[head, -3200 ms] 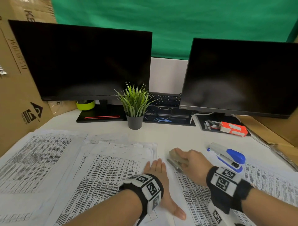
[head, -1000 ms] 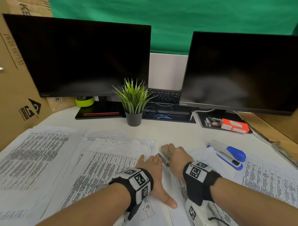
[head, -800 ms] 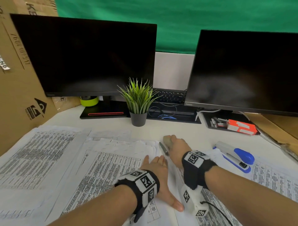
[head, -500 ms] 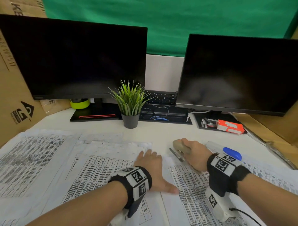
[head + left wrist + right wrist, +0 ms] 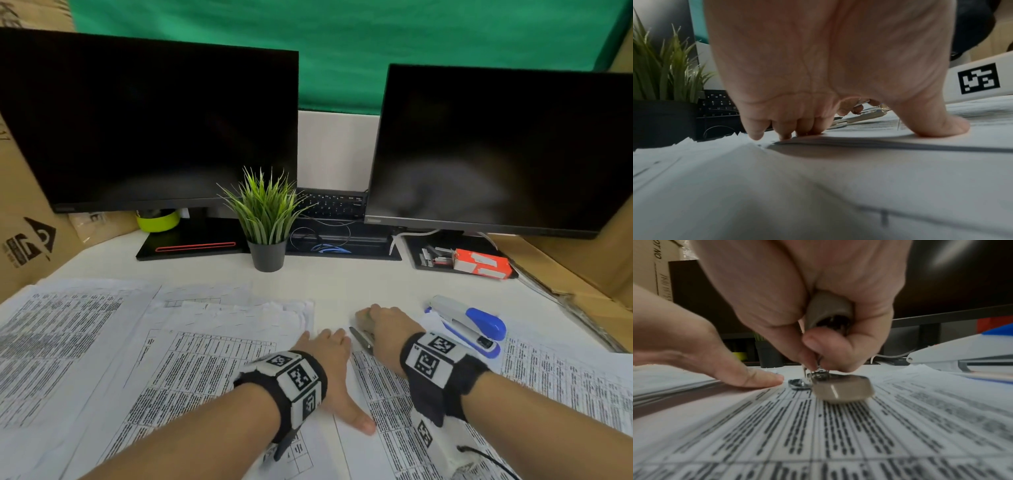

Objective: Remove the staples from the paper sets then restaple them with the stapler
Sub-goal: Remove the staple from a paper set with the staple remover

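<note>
My right hand (image 5: pixel 380 325) grips a grey staple remover (image 5: pixel 840 391), whose metal jaws (image 5: pixel 361 339) lie down on the top left corner of a printed paper set (image 5: pixel 394 394). In the right wrist view my thumb and fingers squeeze its two handles; the staple itself is too blurred to see. My left hand (image 5: pixel 325 349) lies flat, fingers straight, pressing the sheets just left of the remover, thumb spread out (image 5: pixel 941 128). A blue and white stapler (image 5: pixel 469 325) rests on papers to the right of my right hand.
More paper sets (image 5: pixel 102 342) cover the left of the desk. A potted plant (image 5: pixel 267 219), two dark monitors (image 5: pixel 147 126), a keyboard (image 5: pixel 329 204) and a red staple box (image 5: pixel 481 263) stand at the back. Cardboard boxes (image 5: pixel 20 240) flank both sides.
My right hand has shifted a little back and forth with the staple remover at the paper's corner. My left hand has stayed flat on the sheets. The stapler has not moved.
</note>
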Demonstrator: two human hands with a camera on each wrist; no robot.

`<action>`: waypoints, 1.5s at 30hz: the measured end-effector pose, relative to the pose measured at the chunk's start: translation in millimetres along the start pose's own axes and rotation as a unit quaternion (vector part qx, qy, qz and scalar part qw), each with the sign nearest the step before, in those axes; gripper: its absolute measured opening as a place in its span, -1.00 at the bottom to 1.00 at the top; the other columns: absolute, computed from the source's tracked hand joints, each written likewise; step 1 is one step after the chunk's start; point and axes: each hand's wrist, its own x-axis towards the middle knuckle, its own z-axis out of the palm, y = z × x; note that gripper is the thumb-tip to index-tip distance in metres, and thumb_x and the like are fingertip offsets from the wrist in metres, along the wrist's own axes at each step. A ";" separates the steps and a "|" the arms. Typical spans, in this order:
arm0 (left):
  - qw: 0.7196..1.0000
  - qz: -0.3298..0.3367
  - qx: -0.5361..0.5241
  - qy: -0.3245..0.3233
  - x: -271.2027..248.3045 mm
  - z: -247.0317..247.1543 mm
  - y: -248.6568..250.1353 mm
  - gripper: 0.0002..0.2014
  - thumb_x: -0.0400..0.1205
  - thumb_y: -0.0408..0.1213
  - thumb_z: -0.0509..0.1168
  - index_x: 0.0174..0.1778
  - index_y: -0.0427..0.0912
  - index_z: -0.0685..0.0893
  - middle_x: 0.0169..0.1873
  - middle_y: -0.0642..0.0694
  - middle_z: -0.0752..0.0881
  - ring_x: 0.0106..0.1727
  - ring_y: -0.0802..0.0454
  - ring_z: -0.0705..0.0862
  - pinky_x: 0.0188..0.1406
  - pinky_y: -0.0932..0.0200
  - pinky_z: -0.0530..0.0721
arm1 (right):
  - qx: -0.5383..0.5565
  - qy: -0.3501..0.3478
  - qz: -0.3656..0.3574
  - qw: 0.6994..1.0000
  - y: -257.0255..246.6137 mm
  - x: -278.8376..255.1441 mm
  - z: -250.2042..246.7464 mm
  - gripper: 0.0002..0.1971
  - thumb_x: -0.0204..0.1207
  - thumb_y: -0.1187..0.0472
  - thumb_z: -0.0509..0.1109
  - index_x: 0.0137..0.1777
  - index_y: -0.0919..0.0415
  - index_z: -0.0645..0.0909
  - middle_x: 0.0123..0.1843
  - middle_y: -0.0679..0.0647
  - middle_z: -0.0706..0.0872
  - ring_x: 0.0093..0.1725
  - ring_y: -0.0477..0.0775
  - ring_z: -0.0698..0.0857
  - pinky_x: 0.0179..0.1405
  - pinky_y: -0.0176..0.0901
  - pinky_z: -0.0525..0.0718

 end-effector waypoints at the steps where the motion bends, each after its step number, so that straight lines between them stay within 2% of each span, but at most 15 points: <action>1: 1.000 0.001 0.000 0.001 -0.1 0.5 -0.3 0.32 0.31 0.49 0.37 0.71 -0.18 -0.23 0.71 -0.07 -0.23 0.72 -0.05 -0.20 0.67 -0.13 -0.18 | 0.009 0.000 0.003 1.000 0.4 1.6 2.0 -0.61 0.48 0.29 0.30 0.31 0.17 0.40 0.24 0.18 0.56 0.14 0.18 0.62 0.12 -0.07 0.63; 6: 1.000 0.003 0.008 -0.002 0.4 1.4 -1.8 0.33 0.30 0.50 0.37 0.71 -0.19 -0.22 0.71 -0.07 -0.24 0.71 -0.06 -0.21 0.67 -0.16 -0.17 | 0.089 0.034 0.015 0.995 11.1 0.9 0.6 -0.68 0.54 0.34 0.24 0.28 0.18 0.39 0.03 0.11 0.51 -0.06 0.09 0.48 -0.08 -0.18 0.45; 9: 1.000 0.002 0.013 -0.008 1.5 2.2 -1.9 0.35 0.28 0.51 0.37 0.71 -0.18 -0.25 0.70 -0.06 -0.27 0.71 -0.07 -0.24 0.67 -0.19 -0.18 | 0.077 0.033 -0.016 0.996 21.7 -10.9 -2.6 -0.76 0.53 0.33 0.26 0.04 -0.03 0.35 -0.06 0.04 0.52 -0.12 0.08 0.50 -0.10 -0.16 0.50; 12: 1.000 -0.001 0.016 -0.017 2.5 3.5 -1.0 0.37 0.26 0.52 0.38 0.70 -0.14 -0.29 0.69 -0.04 -0.31 0.70 -0.06 -0.27 0.67 -0.20 -0.22 | 0.062 -0.002 -0.062 0.996 33.0 -20.5 0.1 -0.63 0.49 0.40 0.17 -0.12 -0.21 0.33 -0.12 0.03 0.52 -0.15 0.13 0.56 -0.14 -0.11 0.61; 14: 1.000 0.000 0.016 -0.024 3.5 3.6 -0.7 0.37 0.25 0.51 0.39 0.70 -0.08 -0.32 0.69 -0.04 -0.33 0.70 -0.07 -0.30 0.65 -0.22 -0.26 | 0.020 -0.003 -0.060 0.998 34.0 -32.0 -2.7 -0.65 0.52 0.40 0.16 0.07 -0.13 0.36 -0.07 0.03 0.45 -0.08 0.12 0.56 -0.14 -0.18 0.56; 17: 0.999 0.003 0.012 -0.035 3.9 2.8 -0.8 0.35 0.25 0.49 0.41 0.68 0.02 -0.36 0.68 -0.03 -0.37 0.69 -0.08 -0.34 0.63 -0.26 -0.31 | -0.017 0.003 -0.057 0.998 32.2 -40.8 -1.3 -0.50 0.56 0.38 0.17 0.44 -0.05 0.28 -0.01 0.02 0.39 -0.06 0.07 0.53 -0.11 -0.23 0.52; 20: 0.999 0.001 0.015 -0.040 3.3 0.8 0.6 0.34 0.28 0.48 0.41 0.68 0.02 -0.36 0.68 -0.03 -0.37 0.69 -0.09 -0.34 0.64 -0.25 -0.32 | -0.018 -0.002 -0.045 0.999 27.6 -42.9 3.3 -0.42 0.56 0.37 0.20 0.55 0.03 0.18 0.03 0.06 0.37 -0.06 0.07 0.49 -0.12 -0.21 0.46; 23: 0.999 0.000 0.037 -0.038 3.8 -0.1 2.2 0.34 0.28 0.50 0.38 0.68 -0.03 -0.36 0.68 -0.08 -0.35 0.69 -0.12 -0.33 0.63 -0.22 -0.35 | -0.019 0.007 -0.022 1.000 21.2 -43.6 3.7 -0.43 0.56 0.34 0.20 0.55 0.09 0.21 0.20 0.14 0.43 0.13 0.18 0.59 0.04 -0.10 0.58; 25: 0.998 -0.003 0.050 -0.033 5.8 0.9 2.3 0.35 0.26 0.54 0.35 0.69 -0.07 -0.34 0.69 -0.13 -0.32 0.70 -0.15 -0.30 0.62 -0.20 -0.37 | -0.012 0.003 -0.017 1.000 18.5 -43.7 4.3 -0.40 0.54 0.36 0.22 0.56 0.07 0.18 0.21 0.13 0.42 0.19 0.22 0.60 0.10 -0.07 0.59; 30: 0.997 -0.011 0.074 -0.027 7.9 -1.0 4.9 0.37 0.23 0.57 0.34 0.70 -0.09 -0.28 0.70 -0.17 -0.25 0.71 -0.17 -0.25 0.62 -0.25 -0.36 | -0.067 0.023 -0.058 0.996 12.6 -37.2 4.2 -0.24 0.50 0.40 0.22 0.63 0.01 -0.01 0.32 0.14 0.38 0.12 0.26 0.65 0.00 0.00 0.63; 35: 0.997 -0.013 0.072 -0.026 9.0 -0.5 3.6 0.37 0.23 0.56 0.34 0.70 -0.10 -0.30 0.69 -0.16 -0.27 0.71 -0.16 -0.26 0.63 -0.22 -0.36 | -0.025 0.013 -0.015 0.999 9.2 -21.4 2.7 -0.52 0.57 0.30 0.21 0.49 0.12 0.27 0.28 0.19 0.47 0.15 0.25 0.62 0.01 -0.06 0.60; 40: 0.998 -0.007 0.064 -0.022 8.1 -1.2 3.4 0.37 0.24 0.54 0.37 0.70 -0.09 -0.29 0.70 -0.17 -0.25 0.71 -0.17 -0.21 0.65 -0.20 -0.30 | 0.065 0.025 0.031 0.997 -2.6 5.5 -3.6 -0.55 0.57 0.33 0.25 0.46 0.26 0.35 0.32 0.28 0.56 0.29 0.29 0.59 0.15 -0.07 0.55; 42: 0.997 -0.009 0.064 -0.034 7.6 -3.8 7.3 0.36 0.21 0.54 0.39 0.71 -0.13 -0.15 0.71 -0.20 -0.10 0.71 -0.19 -0.07 0.68 -0.20 -0.15 | 0.068 0.030 0.032 0.997 0.3 12.8 -13.2 -0.57 0.58 0.33 0.25 0.45 0.28 0.38 0.33 0.27 0.57 0.30 0.28 0.58 0.18 -0.09 0.54; 43: 0.997 -0.011 0.064 -0.031 6.6 -6.2 11.3 0.29 0.21 0.53 0.40 0.69 -0.17 0.05 0.67 -0.22 0.13 0.67 -0.22 0.14 0.66 -0.19 0.05 | 0.067 0.029 0.027 0.997 5.4 12.9 -17.4 -0.59 0.58 0.34 0.24 0.43 0.27 0.38 0.32 0.27 0.58 0.29 0.27 0.59 0.17 -0.09 0.54; 45: 0.998 -0.024 0.054 0.029 5.4 -14.4 18.4 -0.11 0.27 0.48 0.41 0.28 -0.18 0.53 0.23 -0.15 0.61 0.26 -0.17 0.58 0.33 -0.05 0.52 | 0.056 0.024 0.006 0.998 20.8 8.8 -21.7 -0.61 0.58 0.34 0.23 0.41 0.24 0.39 0.28 0.24 0.61 0.23 0.25 0.62 0.15 -0.08 0.55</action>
